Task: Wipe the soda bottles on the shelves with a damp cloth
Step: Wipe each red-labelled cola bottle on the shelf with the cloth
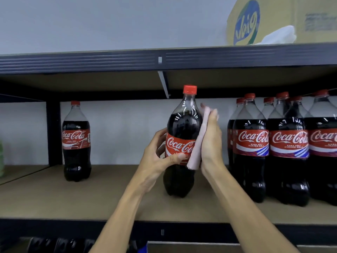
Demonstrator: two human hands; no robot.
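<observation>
Left hand (156, 154): curled round the labelled middle of the held bottle (182, 125), thumb laid across the front of the red label.
Right hand (211, 137): kept flat with fingers nearly straight, the pink cloth (198, 143) pressed by it against the bottle's right side.
Held bottle: placed at the centre of the frame between the two hands, upright, red-capped, filled with dark cola up to the shoulder; whether its base touched the board could not be told.
Lone bottle (76, 141): stood at the left of the frame, well apart, filled with the same dark drink.
Grouped bottles (288, 143): packed in rows at the right, cut by the frame edge; six red caps were counted.
Shelf board (109, 201): brown, framed by dark metal beams.
Upper shelf (91, 63): a yellow cardboard box (273, 19) was set on it at the upper right.
Wall (109, 21): pale grey, seen behind both shelves.
Count: two hands, one cloth, one box.
</observation>
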